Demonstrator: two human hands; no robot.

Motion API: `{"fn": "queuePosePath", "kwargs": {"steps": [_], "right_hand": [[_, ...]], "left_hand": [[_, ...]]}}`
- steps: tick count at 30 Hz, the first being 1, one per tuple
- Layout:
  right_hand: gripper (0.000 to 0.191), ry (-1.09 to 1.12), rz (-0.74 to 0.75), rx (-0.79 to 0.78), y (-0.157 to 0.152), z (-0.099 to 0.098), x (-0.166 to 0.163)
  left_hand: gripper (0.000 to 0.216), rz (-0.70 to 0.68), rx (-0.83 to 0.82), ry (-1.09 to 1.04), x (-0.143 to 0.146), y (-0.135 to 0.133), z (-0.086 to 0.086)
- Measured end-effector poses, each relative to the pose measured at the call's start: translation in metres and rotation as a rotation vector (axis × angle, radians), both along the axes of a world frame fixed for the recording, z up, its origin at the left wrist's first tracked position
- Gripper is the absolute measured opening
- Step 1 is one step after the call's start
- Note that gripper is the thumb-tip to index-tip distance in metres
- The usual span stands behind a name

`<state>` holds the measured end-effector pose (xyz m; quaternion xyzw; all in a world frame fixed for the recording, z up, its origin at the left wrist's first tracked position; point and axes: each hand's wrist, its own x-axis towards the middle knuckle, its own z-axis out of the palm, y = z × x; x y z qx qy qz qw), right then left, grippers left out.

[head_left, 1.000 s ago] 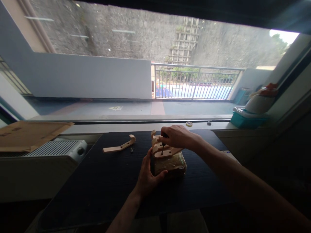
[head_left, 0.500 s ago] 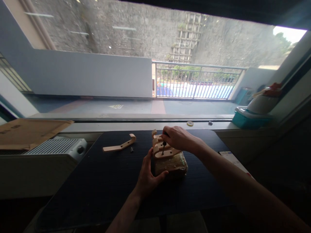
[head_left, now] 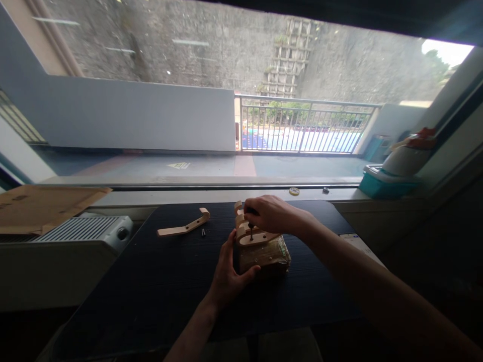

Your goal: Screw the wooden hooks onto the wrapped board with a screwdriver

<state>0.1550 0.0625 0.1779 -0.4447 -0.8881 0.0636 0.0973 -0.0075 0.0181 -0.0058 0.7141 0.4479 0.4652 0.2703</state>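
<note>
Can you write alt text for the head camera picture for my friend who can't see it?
A right hand holds a screwdriver upright on the nearest wooden hook in a row, and the left hand grips the block under it. Another hook and what look like screws lie to the left on a dark table.

Brown cardboard [head_left: 53,203] overlaps a white slatted unit [head_left: 90,227] at the left. On the windowsill [head_left: 226,196] sit 1 yellowish ring [head_left: 294,191] and 1 small dark object [head_left: 325,190], with a teal box [head_left: 385,187] to their right bearing a white, orange-topped container [head_left: 402,161]. Outside, a metal railing [head_left: 305,126] stands before a grey wall [head_left: 211,60]
</note>
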Motion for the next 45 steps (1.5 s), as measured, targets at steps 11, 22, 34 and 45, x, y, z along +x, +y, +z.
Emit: {"fn": "queuePosePath", "kwargs": {"steps": [11,22,34,45], "right_hand": [[0.022,0.265,-0.299,-0.048,-0.013,-0.041,0.028],[0.039,0.309,-0.419,-0.114,-0.071,-0.107,0.046],[0.041,0.322,-0.242,-0.286,-0.065,-0.097,0.051],[0.036,0.787,-0.351,-0.236,-0.027,-0.062,0.026]], "left_hand": [[0.097,-0.009,-0.006,-0.024,-0.002,0.000,-0.005],[0.098,0.004,-0.009,-0.023,-0.002,-0.002,-0.006],[0.099,-0.013,-0.051,-0.078,-0.002,-0.001,-0.006],[0.095,-0.009,-0.058,-0.047,-0.002,-0.001,0.000]]}}
